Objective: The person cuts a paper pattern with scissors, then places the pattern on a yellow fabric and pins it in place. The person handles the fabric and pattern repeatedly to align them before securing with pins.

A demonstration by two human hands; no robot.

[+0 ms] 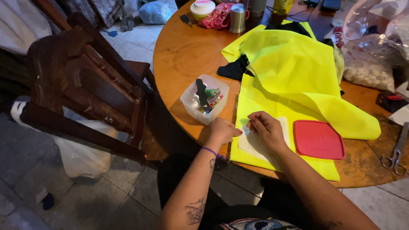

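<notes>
A white paper pattern piece (pixel 260 142) lies on neon-yellow fabric (pixel 294 76) at the near edge of a round wooden table (pixel 183 55), and both hands work at its upper left corner. The right hand (pixel 267 130) rests on the paper with its fingers drawn together, pinching something too small to make out at the paper's edge. The left hand (pixel 222 131) sits just beside it at 9 o'clock, loosely curled, thumb tip pointing at the right hand's fingertips; whether it grips anything I cannot tell. A purple band (pixel 209 150) circles the left wrist.

At 3 o'clock from the paper, a red square plastic lid (pixel 318 139) lies flat, partly on the fabric. At 10 o'clock from the hands stands a clear plastic tub (pixel 187 101) holding thread spools and a dark strap. The yellow fabric runs up toward 12 o'clock in loose folds, with black cloth (pixel 234 69) showing at its left edge.

Scissors (pixel 396 151) lie at the table's right edge, at 3 o'clock, well apart from the hands. Clear plastic bags (pixel 370 68) with white contents sit at 2 o'clock. At the far side, 12 o'clock, stand a metal mug (pixel 237 18) and a red patterned pouch (pixel 216 18). A dark wooden chair (pixel 85 85) stands left of the table at 9 o'clock, a white plastic bag (pixel 81 157) beneath it on the tiled floor.
</notes>
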